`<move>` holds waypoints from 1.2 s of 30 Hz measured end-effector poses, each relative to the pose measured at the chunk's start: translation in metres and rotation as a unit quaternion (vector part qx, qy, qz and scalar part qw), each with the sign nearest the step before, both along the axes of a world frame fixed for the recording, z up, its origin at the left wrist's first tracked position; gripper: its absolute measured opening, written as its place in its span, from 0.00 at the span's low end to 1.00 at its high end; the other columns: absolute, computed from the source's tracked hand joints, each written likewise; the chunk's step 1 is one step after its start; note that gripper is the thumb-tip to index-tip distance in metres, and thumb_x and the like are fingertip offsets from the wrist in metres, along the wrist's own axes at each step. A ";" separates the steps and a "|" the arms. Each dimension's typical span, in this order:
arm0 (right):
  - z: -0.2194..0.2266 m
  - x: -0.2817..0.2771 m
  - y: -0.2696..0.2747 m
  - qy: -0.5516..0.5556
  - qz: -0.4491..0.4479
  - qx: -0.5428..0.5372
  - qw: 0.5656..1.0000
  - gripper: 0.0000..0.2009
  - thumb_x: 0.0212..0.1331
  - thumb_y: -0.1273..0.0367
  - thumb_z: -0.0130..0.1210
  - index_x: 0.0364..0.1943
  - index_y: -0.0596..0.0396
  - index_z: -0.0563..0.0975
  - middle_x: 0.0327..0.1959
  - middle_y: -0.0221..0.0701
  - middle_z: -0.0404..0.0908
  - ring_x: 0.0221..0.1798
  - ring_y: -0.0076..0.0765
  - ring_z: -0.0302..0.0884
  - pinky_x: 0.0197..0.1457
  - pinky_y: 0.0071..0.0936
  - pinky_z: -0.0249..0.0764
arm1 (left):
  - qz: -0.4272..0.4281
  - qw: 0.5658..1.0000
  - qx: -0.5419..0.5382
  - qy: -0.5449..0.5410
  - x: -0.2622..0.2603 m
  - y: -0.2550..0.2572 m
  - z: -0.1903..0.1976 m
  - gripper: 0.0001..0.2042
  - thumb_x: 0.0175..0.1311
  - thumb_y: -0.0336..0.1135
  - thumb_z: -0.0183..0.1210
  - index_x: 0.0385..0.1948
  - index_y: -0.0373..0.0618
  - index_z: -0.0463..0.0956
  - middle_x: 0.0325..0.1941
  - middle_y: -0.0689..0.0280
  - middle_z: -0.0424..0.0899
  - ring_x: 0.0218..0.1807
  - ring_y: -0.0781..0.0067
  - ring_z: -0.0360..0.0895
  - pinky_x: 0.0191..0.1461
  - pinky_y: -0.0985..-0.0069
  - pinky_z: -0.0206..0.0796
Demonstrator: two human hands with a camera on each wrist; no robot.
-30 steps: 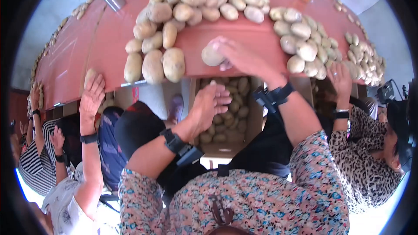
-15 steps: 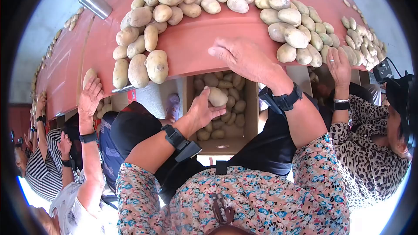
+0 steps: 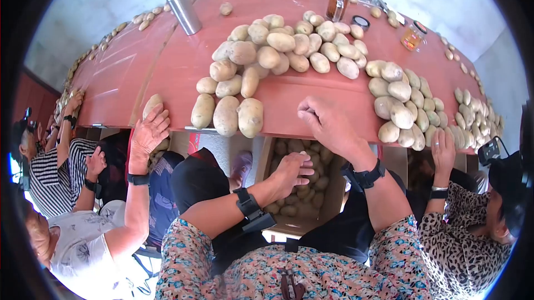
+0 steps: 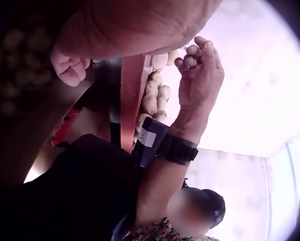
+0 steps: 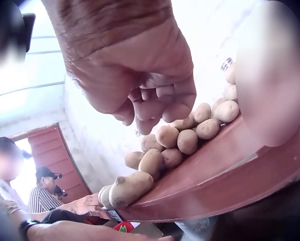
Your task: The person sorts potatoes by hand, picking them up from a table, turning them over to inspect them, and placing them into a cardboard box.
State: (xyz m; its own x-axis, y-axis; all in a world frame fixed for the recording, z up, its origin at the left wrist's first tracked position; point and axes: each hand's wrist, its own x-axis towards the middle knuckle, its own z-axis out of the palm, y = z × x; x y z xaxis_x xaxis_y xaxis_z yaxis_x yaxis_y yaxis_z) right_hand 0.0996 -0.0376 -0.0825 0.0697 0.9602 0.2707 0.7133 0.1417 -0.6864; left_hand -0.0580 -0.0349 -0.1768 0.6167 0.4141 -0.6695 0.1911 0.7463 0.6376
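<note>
Hovering over the red table (image 3: 283, 113) and the box (image 3: 297, 225), the right hand (image 3: 331, 126) and left hand (image 3: 289, 176) hold nothing visible.
The box stands between the person's legs, below the table's near edge. The left hand is nearer to it, fingers relaxed and partly extended; the right hand is farther forward, fingers loosely curled. Directly below the left hand, potatoes (image 3: 318, 182) lie heaped in the box, their long axes mixed. On the table, well to the right hand's left, three front potatoes (image 3: 226, 116) lie side by side, long axes running in from the edge. A red packet (image 5: 119, 227) bears a green mark, with no words legible; the white label (image 4: 148, 138) on the right wrist's device is too small to read.
</note>
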 end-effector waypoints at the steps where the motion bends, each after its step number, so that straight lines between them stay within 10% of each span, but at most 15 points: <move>1: 0.000 -0.005 0.004 0.004 0.002 -0.002 1.000 0.06 0.62 0.69 0.54 0.39 0.57 0.74 0.32 0.38 0.80 0.35 0.45 0.78 0.40 0.35 0.73 | 0.001 1.000 -0.007 -0.007 -0.002 0.002 0.003 0.17 0.69 0.45 0.48 0.52 0.44 0.66 0.52 0.62 0.73 0.53 0.67 0.73 0.50 0.67 0.66; 20: -0.032 -0.025 0.045 -0.038 0.022 -0.020 0.999 0.08 0.62 0.71 0.54 0.43 0.58 0.71 0.42 0.40 0.75 0.40 0.44 0.79 0.44 0.36 0.75 | 0.008 0.992 0.067 -0.107 -0.025 0.029 0.051 0.10 0.70 0.38 0.49 0.45 0.45 0.72 0.48 0.63 0.78 0.48 0.72 0.76 0.49 0.72 0.68; 36: -0.013 0.110 0.080 -0.198 -0.316 0.028 0.927 0.36 0.53 0.68 0.60 0.67 0.47 0.58 0.69 0.42 0.56 0.62 0.61 0.63 0.64 0.48 0.65 | -0.045 0.992 0.079 -0.087 0.006 0.023 0.041 0.09 0.69 0.40 0.52 0.41 0.46 0.74 0.42 0.67 0.79 0.44 0.75 0.76 0.47 0.73 0.68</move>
State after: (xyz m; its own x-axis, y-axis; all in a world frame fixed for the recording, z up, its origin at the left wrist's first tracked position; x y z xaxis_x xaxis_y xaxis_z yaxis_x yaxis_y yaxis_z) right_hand 0.2100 0.0428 -0.0957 0.4983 0.7446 0.4441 0.8606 -0.3629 -0.3573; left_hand -0.0520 -0.0117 -0.1361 0.7565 0.4433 -0.4809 0.1295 0.6192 0.7745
